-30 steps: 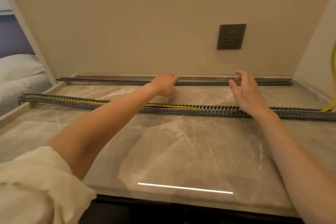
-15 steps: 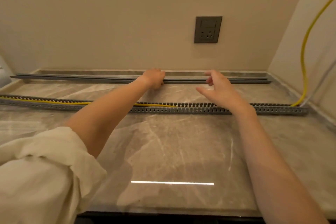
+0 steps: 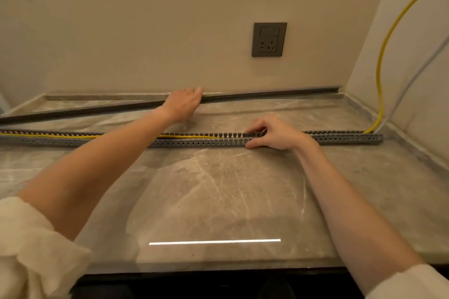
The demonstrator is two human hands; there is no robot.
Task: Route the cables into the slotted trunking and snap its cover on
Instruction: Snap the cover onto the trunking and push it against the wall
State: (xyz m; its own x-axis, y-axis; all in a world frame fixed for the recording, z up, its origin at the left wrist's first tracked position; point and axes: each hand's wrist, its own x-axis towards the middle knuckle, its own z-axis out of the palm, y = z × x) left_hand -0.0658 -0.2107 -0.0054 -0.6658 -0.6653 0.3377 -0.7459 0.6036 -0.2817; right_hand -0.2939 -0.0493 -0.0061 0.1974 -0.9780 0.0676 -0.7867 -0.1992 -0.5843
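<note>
Grey plastic trunking [image 3: 199,143], one long slotted channel with comb-like teeth, lies across the veined marble counter [image 3: 218,189] with one yellow cable [image 3: 189,136] inside it, and your right hand [image 3: 274,134] pinches its walls between thumb and curled fingers. Your left hand [image 3: 183,103] rests on the single smooth grey cover strip [image 3: 267,94] near the wall, fingers together over it, though you cannot tell whether they grip it.
</note>
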